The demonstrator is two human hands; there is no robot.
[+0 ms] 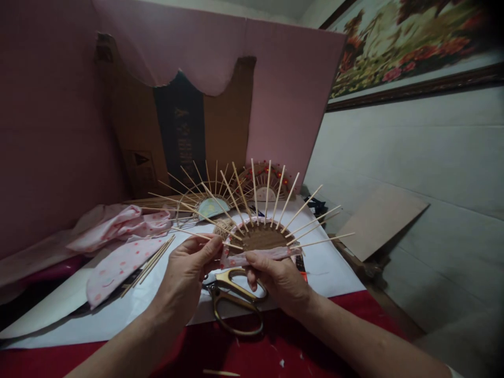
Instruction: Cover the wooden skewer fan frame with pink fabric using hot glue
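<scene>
I hold up a brown cardboard disc (260, 239) with several thin wooden skewers (255, 191) fanning out from its rim. A strip of pink patterned cloth (262, 255) runs around its lower edge. My left hand (189, 273) pinches one skewer and the cloth at the disc's left side, fingers closed. Gripping the disc's bottom edge and the cloth strip, my right hand (277, 278) has its fingers curled. Gold-handled scissors (232, 302) lie on the table right under both hands.
Pink patterned cloth pieces (118, 231) and loose skewers (151, 262) lie at left on white paper (331, 268) over a red table cover (236, 357). Two other skewer discs (212, 207) lean behind. A pink cardboard screen (275, 94) stands at the back, a brown board (380, 220) at right.
</scene>
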